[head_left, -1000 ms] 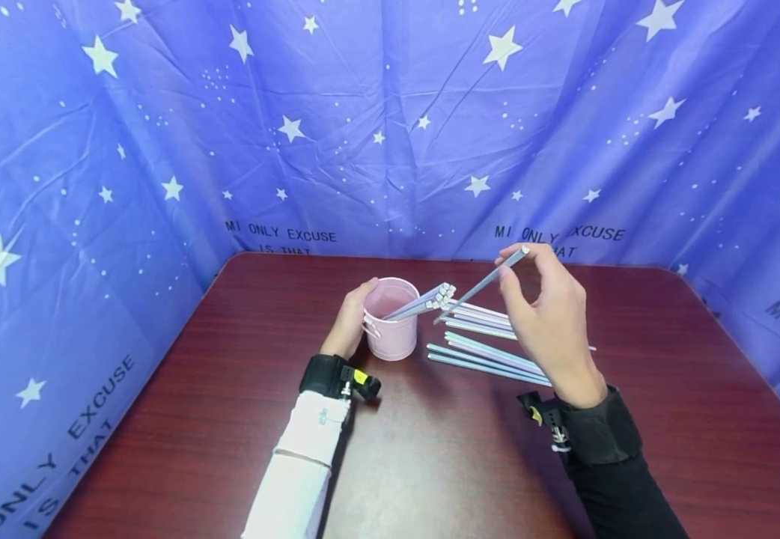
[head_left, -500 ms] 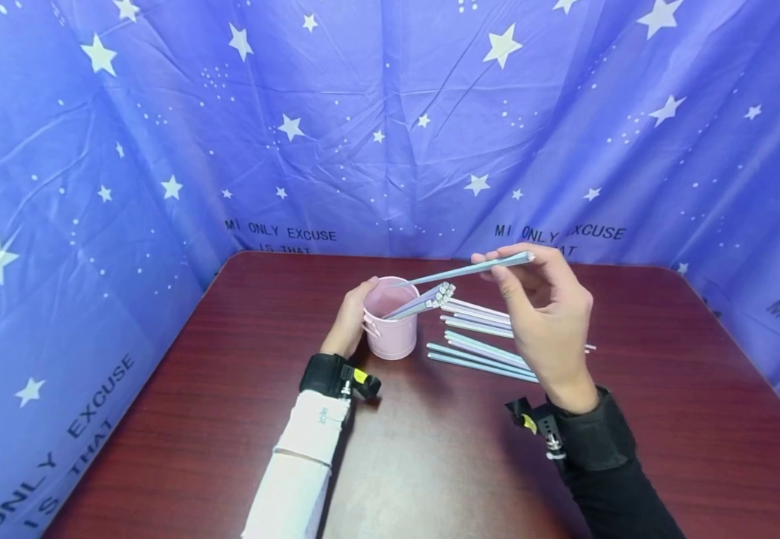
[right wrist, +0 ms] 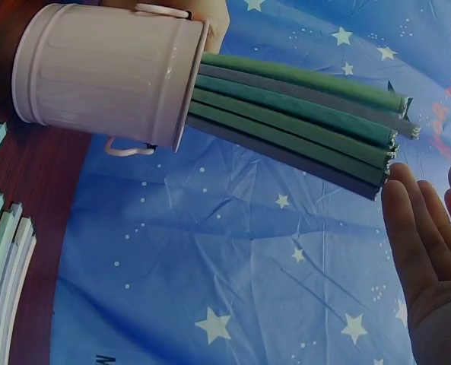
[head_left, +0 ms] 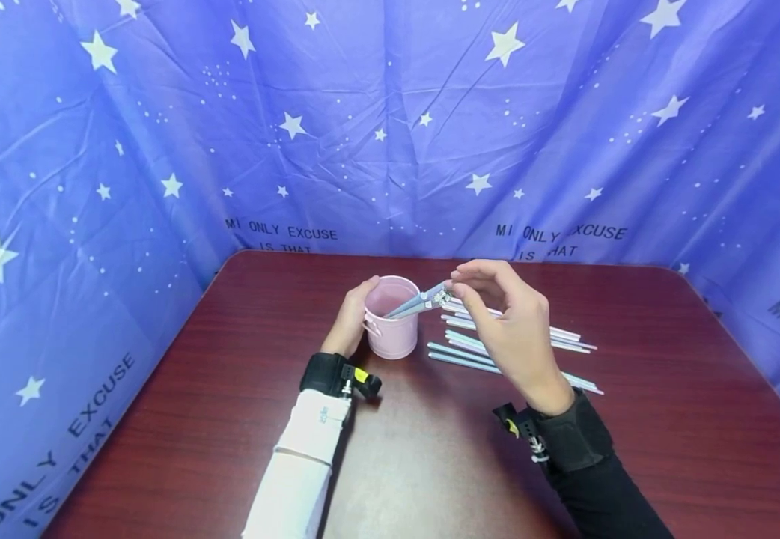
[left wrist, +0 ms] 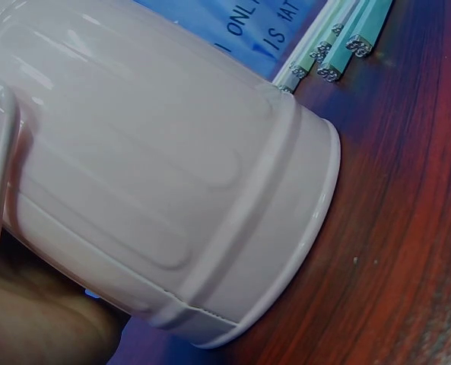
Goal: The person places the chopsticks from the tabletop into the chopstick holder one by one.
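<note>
A small pink bucket [head_left: 393,340] with side handles stands on the table, and my left hand [head_left: 346,322] grips it round its left side. Out of its mouth a bunch of chopsticks [head_left: 417,302] leans to the right, square patterned ends outward. My right hand [head_left: 513,329] is just right of those ends, thumb and forefinger close to them. In the right wrist view its fingers [right wrist: 411,236] are stretched out, fingertips right at the ends of the green and grey chopsticks [right wrist: 301,125], with nothing gripped. The lower ends are hidden inside the bucket.
More chopsticks lie on the dark red table [head_left: 228,389] right of the bucket, in a far group [head_left: 568,340] and a nearer group [head_left: 464,359], partly under my right hand. A blue star-patterned curtain [head_left: 336,112] closes off the back and sides.
My right hand has moved left and down, bringing one blue-green chopstick into the bucket and letting it go among the others. My left hand stays on the bucket.
</note>
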{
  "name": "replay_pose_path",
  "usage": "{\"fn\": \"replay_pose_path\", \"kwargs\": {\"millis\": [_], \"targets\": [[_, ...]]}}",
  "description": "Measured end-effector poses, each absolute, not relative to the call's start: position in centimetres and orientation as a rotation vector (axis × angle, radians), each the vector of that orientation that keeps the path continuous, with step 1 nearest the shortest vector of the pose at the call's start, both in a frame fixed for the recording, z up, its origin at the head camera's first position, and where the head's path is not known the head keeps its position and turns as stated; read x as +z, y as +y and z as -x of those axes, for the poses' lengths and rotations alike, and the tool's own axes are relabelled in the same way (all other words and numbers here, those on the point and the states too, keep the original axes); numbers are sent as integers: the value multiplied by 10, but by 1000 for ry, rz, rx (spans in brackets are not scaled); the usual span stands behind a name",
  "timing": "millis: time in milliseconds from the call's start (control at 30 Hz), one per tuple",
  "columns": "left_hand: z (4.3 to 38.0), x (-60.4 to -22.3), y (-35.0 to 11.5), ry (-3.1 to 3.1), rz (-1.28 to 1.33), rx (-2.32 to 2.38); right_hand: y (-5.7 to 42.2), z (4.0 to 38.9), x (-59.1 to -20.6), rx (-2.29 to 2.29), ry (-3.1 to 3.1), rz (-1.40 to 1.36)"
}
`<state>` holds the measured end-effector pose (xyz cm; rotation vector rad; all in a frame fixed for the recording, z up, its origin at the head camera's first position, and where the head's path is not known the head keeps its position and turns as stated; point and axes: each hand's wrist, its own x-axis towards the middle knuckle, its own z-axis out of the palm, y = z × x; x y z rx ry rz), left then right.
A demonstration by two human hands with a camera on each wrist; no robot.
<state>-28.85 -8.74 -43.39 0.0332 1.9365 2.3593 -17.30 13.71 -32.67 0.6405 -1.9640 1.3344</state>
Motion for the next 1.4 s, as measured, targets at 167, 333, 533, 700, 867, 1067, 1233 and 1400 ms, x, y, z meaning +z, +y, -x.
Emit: {"fn": "replay_pose_path", "kwargs": {"millis": [167, 333, 533, 700, 867, 1067, 1233, 1400], "targets": [[289, -433, -87, 1933, -20, 2352, 144, 179, -331, 1170, -2008, -545], [289, -432, -87, 1929, -15, 2344, 153, 190, -340, 1032, -2204, -479], [288, -433, -88, 1942, -19, 2344, 162, 199, -354, 774, -2649, -494], [288, -434, -88, 1951, -28, 2345, 164, 203, -366, 581, -2898, -529], [287, -435, -89, 1962, -23, 2345, 163, 206, -379, 453, -3035, -603], [289, -435, -88, 1937, -35, 2347, 161, 206, -388, 375, -3090, -614], [289, -434, -88, 1937, -28, 2349, 158, 206, -396, 338, -3169, -635], [289, -434, -88, 1934, -33, 2343, 157, 207, -404, 329, -3164, -655]]}}
